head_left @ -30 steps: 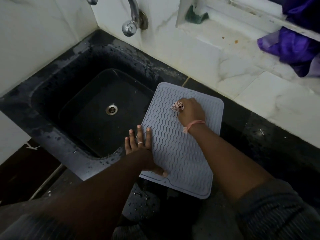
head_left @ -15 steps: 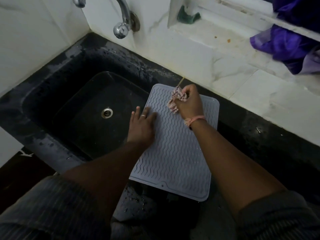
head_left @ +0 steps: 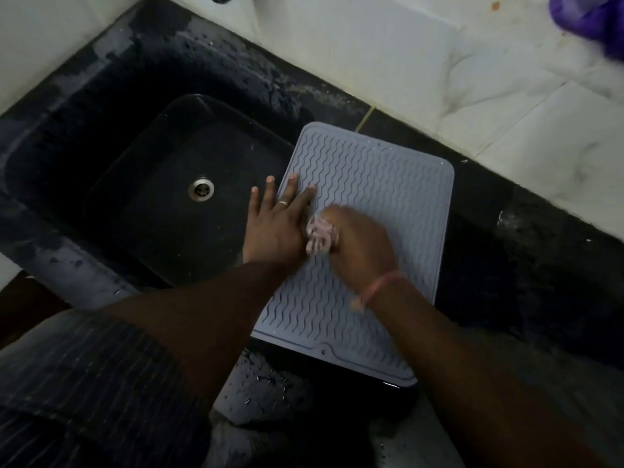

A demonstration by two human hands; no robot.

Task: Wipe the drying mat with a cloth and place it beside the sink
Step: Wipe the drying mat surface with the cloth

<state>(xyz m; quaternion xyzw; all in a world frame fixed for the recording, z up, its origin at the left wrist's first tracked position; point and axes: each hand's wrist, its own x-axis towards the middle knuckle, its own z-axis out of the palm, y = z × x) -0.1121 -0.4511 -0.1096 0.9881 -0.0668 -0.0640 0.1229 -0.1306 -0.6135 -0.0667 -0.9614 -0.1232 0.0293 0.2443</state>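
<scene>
Sink (head_left: 111, 136) just left of mat (head_left: 381, 197); purple fabric (head_left: 587, 18) far right.

Left hand (head_left: 275, 228) flat; right hand (head_left: 359, 246) clenched.

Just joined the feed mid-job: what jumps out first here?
The pale grey drying mat with wavy ridges, lying on the dark counter right of the black sink. On it, the right hand grips a pinkish cloth mid-mat, while the left hand presses flat on the mat's sink-side edge.
</scene>
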